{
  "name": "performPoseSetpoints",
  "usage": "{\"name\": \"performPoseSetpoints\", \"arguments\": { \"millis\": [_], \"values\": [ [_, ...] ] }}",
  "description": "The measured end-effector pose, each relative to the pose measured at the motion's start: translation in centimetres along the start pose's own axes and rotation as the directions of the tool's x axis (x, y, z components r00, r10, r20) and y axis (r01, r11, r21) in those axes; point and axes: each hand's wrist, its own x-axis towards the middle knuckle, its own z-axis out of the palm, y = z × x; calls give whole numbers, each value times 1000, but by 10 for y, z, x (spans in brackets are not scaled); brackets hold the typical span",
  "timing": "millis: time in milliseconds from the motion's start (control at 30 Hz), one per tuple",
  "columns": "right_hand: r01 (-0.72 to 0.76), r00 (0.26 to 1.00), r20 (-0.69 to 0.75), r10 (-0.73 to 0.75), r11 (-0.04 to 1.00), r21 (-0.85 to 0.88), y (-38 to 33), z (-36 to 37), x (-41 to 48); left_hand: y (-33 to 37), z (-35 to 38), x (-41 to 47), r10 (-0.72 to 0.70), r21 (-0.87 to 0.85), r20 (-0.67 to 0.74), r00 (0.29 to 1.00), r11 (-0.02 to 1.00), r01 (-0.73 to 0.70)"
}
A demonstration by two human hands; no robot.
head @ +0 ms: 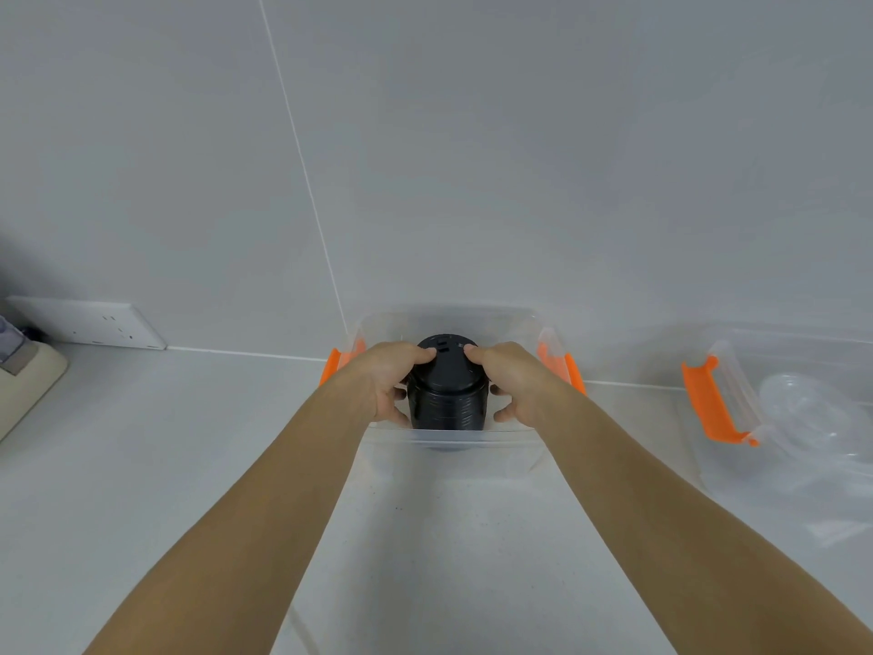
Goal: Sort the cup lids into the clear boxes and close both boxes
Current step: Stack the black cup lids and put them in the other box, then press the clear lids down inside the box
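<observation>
A tall stack of black cup lids (448, 394) stands upright inside a clear box (453, 437) with orange clips, straight ahead against the wall. My left hand (389, 382) grips the stack's left side with the thumb on top. On the stack's right side, my right hand (512, 382) grips it the same way. A second clear box (737, 399) with an orange clip sits to the right and holds clear cup lids (803, 413). Neither box has its cover on.
A white wall socket (94, 323) sits low on the tiled wall at the left. A beige object (23, 375) lies at the far left edge of the white counter (165, 442). A clear flat piece (836, 527) lies in front of the right box.
</observation>
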Motion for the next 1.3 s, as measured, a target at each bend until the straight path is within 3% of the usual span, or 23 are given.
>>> {"name": "performPoseSetpoints", "arguments": {
  "millis": [200, 433, 500, 667, 767, 900, 1100, 1300],
  "values": [
    [86, 996, -25, -87, 994, -64, -9, -8, -10, 14, -7, -16, 128, 92, -33, 991, 988, -125],
    [307, 915, -145, -376, 883, -355, -32, -26, -47, 38, -7, -61, 378, 283, -87, 922, 896, -341],
    [351, 872, -189, -450, 847, -399, -35, -33, -60, 40, -1, -76, 518, 362, -128, 845, 818, -447],
    [421, 705, -337, -623, 751, -508, -31, -56, -90, 34, 20, -112, 805, 584, -241, 542, 566, -582],
    [470, 598, -379, -706, 692, -548, -23, -75, -110, 29, 34, -122, 898, 635, -205, 389, 424, -646],
    [544, 483, -385, -787, 614, -573, -5, -107, -128, 23, 58, -130, 961, 667, -69, 266, 243, -704],
    [589, 454, -350, -819, 571, -572, 27, -161, -137, 18, 107, -129, 967, 636, 50, 249, 161, -755],
    [541, 539, -336, -772, 624, -564, 60, -232, -126, 12, 180, -116, 939, 621, 115, 323, 186, -762]
  ]
}}
